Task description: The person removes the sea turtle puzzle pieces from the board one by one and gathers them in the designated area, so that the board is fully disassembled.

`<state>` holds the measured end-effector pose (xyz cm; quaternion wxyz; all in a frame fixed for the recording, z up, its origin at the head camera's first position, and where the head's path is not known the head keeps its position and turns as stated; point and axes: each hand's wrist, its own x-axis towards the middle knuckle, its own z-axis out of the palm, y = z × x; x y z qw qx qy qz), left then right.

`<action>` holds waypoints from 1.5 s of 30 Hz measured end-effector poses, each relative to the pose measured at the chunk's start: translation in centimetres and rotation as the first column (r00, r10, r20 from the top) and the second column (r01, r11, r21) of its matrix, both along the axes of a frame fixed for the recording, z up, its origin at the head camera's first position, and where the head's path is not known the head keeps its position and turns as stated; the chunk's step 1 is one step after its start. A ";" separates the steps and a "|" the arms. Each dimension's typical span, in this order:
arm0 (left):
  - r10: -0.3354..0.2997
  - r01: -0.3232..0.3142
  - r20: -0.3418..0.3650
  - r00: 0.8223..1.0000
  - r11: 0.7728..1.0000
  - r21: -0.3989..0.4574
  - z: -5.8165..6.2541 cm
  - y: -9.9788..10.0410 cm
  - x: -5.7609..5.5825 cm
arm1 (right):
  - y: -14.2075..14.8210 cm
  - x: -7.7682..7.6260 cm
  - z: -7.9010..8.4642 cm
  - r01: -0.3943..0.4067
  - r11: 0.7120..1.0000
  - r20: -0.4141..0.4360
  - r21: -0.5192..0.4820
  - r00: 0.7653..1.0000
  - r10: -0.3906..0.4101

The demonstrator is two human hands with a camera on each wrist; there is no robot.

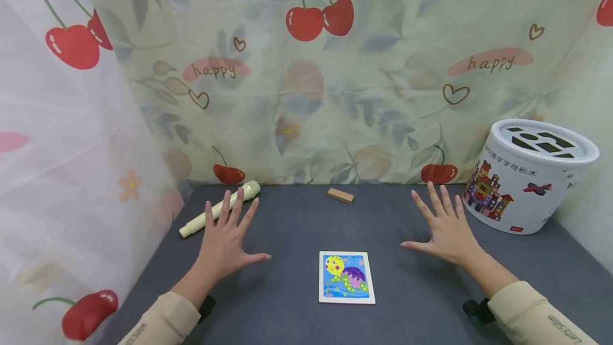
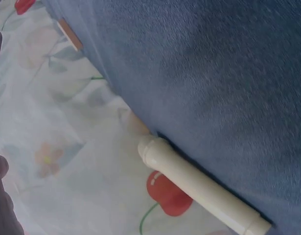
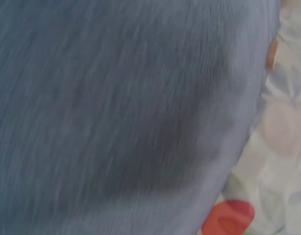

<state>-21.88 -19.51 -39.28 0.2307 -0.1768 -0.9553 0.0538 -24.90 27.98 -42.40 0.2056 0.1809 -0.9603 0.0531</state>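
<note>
Left hand [image 1: 225, 248] and right hand [image 1: 446, 234] are hovering empty, fingers spread wide. By the desk's [image 1: 297, 228] far left corner a cream tube [image 2: 201, 187] is lying, probably light and stiff; I'm favouring a mid-length hold.

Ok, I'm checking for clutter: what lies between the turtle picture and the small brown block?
Only bare dark tabletop lies between the turtle picture and the small brown block, as the head view shows.

We faced a pale cloth backdrop [image 1: 268, 166] printed with red cherries [image 1: 305, 24], brown hearts [image 1: 449, 99] and "happy" lettering [image 1: 214, 70], with whiter cloth [image 1: 72, 108] hanging along the left side; below, we saw a dark grey tabletop [image 1: 297, 228] in soft light.
</note>
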 end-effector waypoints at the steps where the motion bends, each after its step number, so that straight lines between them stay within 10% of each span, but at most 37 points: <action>1: -0.003 0.003 0.005 1.000 1.000 0.004 0.0 0.1 0.0 | -0.5 -0.1 -0.1 -0.004 1.000 0.006 0.005 1.000 0.004; 11: -0.062 0.060 0.066 0.996 0.997 0.038 -0.2 1.6 -0.1 | -4.9 -0.5 -0.6 -0.033 0.999 0.124 0.021 0.992 0.030; 18: -0.202 0.163 0.266 0.943 0.973 0.161 -0.3 2.9 0.1 | -8.6 -0.5 -0.9 -0.061 0.996 0.192 -0.060 0.979 0.071; 27: -0.281 0.155 0.462 0.841 0.944 0.292 -0.6 5.8 0.9 | -12.1 -0.5 -0.7 -0.121 0.966 0.397 -0.228 0.894 0.206; 36: -0.376 0.089 0.630 0.680 0.894 0.439 -2.1 7.9 1.2 | -14.2 -0.6 -0.3 -0.146 0.902 0.578 -0.406 0.724 0.377; 45: -0.413 0.040 0.733 0.540 0.883 0.468 -3.0 9.7 1.6 | -15.7 -1.1 -0.8 -0.227 0.873 0.513 -0.432 0.734 0.445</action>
